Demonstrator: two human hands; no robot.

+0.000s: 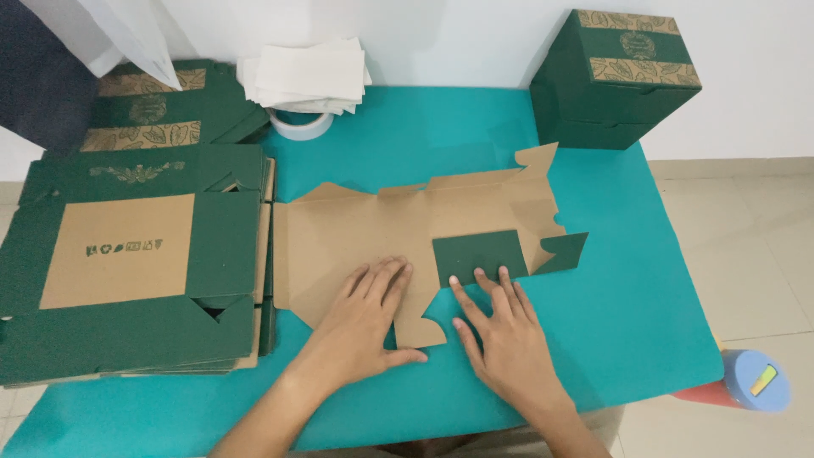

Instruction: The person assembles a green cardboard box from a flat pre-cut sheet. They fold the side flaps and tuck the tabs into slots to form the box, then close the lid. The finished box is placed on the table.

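Note:
A flat unfolded cardboard box blank (365, 225) lies brown side up on the teal table top (627, 314). One of its flaps (479, 254) is folded over and shows its dark green side. My left hand (365, 318) presses flat on the brown panel near the blank's front edge, fingers spread. My right hand (500, 331) lies flat beside it, its fingertips on the lower edge of the green flap. Neither hand grips anything.
A stack of flat green box blanks (127, 263) fills the left side, with more (161, 106) behind it. A pile of white papers (309, 76) rests on a tape roll (301, 125) at the back. A folded green box (615, 76) stands back right. A blue-capped bottle (750, 382) stands off the table's right edge.

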